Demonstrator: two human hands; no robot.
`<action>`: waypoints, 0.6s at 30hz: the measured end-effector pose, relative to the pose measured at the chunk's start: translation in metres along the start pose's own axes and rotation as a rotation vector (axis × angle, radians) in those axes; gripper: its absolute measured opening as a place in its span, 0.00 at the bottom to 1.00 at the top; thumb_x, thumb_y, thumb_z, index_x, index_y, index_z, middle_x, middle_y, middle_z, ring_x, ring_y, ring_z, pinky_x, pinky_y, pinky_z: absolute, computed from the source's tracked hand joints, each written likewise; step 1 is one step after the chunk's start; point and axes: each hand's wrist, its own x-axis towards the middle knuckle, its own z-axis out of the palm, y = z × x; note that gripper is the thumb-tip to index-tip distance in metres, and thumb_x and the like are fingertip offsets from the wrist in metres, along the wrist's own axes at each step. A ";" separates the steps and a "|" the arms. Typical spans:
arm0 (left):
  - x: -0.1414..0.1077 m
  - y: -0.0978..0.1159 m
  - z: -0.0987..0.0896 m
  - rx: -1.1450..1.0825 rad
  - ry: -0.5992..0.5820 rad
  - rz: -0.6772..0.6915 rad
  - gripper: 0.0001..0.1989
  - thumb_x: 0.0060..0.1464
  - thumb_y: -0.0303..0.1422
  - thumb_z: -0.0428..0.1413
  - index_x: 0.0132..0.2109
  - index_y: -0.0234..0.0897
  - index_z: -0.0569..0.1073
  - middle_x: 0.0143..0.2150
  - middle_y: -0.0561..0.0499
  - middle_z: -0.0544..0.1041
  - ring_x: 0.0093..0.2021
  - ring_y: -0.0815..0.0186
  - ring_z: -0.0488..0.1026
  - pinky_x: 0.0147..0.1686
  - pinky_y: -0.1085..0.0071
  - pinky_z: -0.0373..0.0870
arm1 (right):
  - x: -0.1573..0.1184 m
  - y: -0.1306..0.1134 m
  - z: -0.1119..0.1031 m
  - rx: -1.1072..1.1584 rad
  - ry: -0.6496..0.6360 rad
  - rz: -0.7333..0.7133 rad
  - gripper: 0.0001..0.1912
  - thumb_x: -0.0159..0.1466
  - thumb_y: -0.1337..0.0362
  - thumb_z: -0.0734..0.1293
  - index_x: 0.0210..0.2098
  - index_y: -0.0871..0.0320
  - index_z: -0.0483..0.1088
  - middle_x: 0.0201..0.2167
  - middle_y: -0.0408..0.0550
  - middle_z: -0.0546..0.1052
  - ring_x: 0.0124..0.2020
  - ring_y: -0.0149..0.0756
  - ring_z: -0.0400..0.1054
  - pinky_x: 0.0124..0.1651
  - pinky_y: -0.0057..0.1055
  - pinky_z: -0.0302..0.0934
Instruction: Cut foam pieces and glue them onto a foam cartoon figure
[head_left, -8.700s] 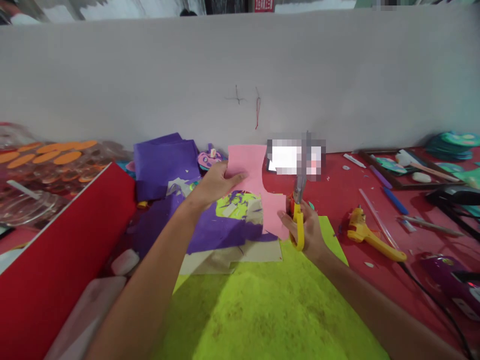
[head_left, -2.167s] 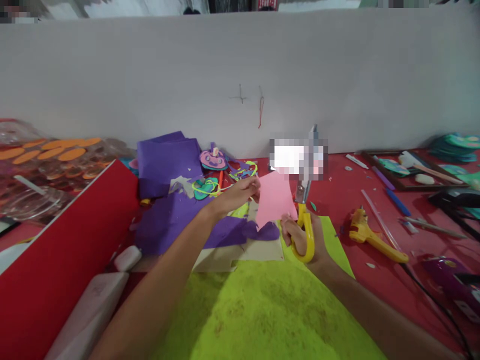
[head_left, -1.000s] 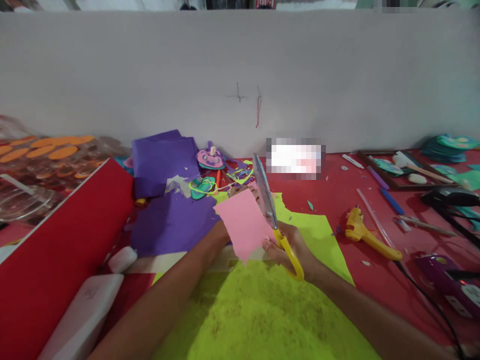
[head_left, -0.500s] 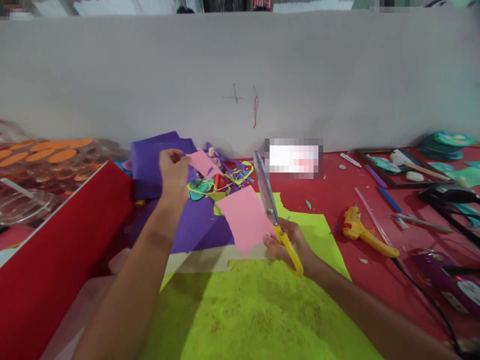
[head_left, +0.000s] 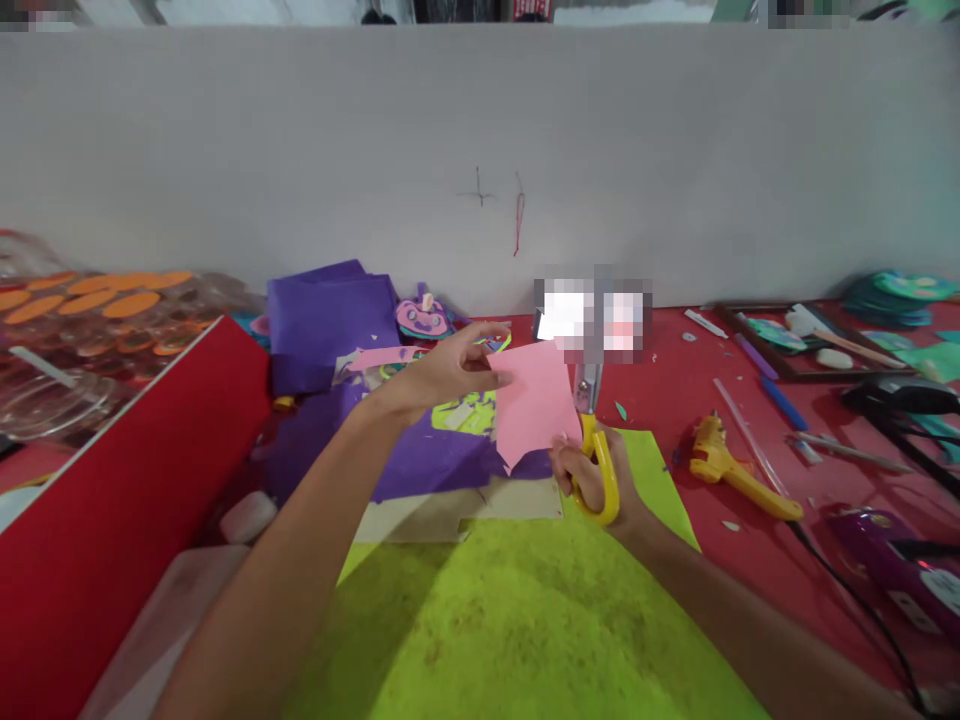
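My right hand is closed around yellow-handled scissors, whose blades point up and away. Between its thumb and fingers it also pinches the lower right corner of a pink craft sheet. My left hand has its thumb and fingers at the left edge of that same sheet, with some fingers hidden behind it. The sheet is held up, its lower edge coming to a point. A narrow pink strip lies left of my left hand, among scraps on purple sheets.
Yellow-green sheets cover the near table. To the right lie a yellow glue gun, pens, a purple device and a framed tray. A red panel stands left; a grey wall rises behind.
My left hand has let go of the small pink strip and moved right to the pink sheet's edge. The right hand has shifted slightly right, and the scissors now point straighter up.
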 end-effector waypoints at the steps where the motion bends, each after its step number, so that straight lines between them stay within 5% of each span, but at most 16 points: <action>1: 0.000 -0.002 0.002 -0.028 -0.024 -0.027 0.36 0.50 0.36 0.69 0.65 0.39 0.68 0.39 0.50 0.80 0.38 0.65 0.77 0.37 0.70 0.71 | 0.001 -0.001 0.000 0.003 0.006 -0.006 0.18 0.57 0.58 0.72 0.21 0.51 0.57 0.09 0.33 0.61 0.11 0.26 0.52 0.15 0.26 0.48; 4: -0.001 -0.007 0.007 -0.132 -0.121 -0.083 0.36 0.48 0.34 0.70 0.63 0.40 0.69 0.42 0.47 0.82 0.41 0.62 0.80 0.44 0.65 0.74 | 0.002 -0.001 -0.002 -0.004 0.026 -0.023 0.18 0.58 0.60 0.72 0.21 0.51 0.58 0.09 0.34 0.61 0.11 0.27 0.52 0.16 0.26 0.48; 7: -0.002 -0.007 0.017 -0.174 -0.279 -0.072 0.24 0.49 0.34 0.70 0.53 0.39 0.77 0.45 0.44 0.83 0.44 0.60 0.80 0.47 0.62 0.74 | 0.003 0.003 -0.004 -0.025 0.038 -0.062 0.19 0.61 0.58 0.71 0.21 0.52 0.59 0.10 0.34 0.62 0.12 0.26 0.53 0.17 0.27 0.49; 9: -0.003 -0.004 0.024 -0.161 -0.275 -0.050 0.16 0.51 0.35 0.69 0.47 0.37 0.79 0.45 0.45 0.83 0.44 0.61 0.79 0.46 0.64 0.74 | 0.003 0.005 -0.005 -0.029 0.034 -0.083 0.21 0.63 0.55 0.71 0.21 0.52 0.59 0.10 0.34 0.61 0.12 0.26 0.53 0.17 0.27 0.49; 18: -0.003 0.017 0.021 -0.107 0.280 0.071 0.09 0.56 0.32 0.60 0.44 0.34 0.75 0.39 0.50 0.79 0.38 0.66 0.74 0.38 0.71 0.70 | -0.001 -0.004 0.001 0.065 -0.006 -0.077 0.32 0.60 0.31 0.69 0.26 0.53 0.62 0.13 0.33 0.61 0.09 0.24 0.52 0.12 0.24 0.48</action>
